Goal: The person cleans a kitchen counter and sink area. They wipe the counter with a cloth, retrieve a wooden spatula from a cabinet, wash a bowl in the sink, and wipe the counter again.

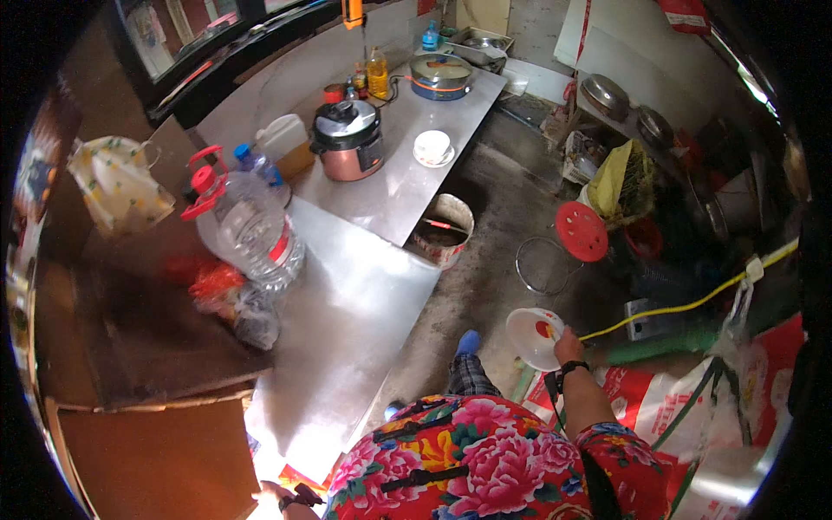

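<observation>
My right hand [569, 346] grips the rim of a white bowl [528, 330], which is tilted so that its inside shows a red and yellow pattern. Bowl and hand are over the floor, to the right of the metal-topped table. Low at the left, my left hand [265, 495] is beside the edge of a brown cardboard box [156, 455]. Strong glare washes out its fingers, and I cannot tell whether it touches the box or holds anything.
A large clear plastic bottle [253, 227] and a rice cooker [349, 143] stand on the metal tabletops. Nearby are stacked white dishes [433, 146] and a lidded pan [441, 77]. A bucket [447, 244], a wire ring [518, 263] and a red perforated disc [582, 231] lie beyond.
</observation>
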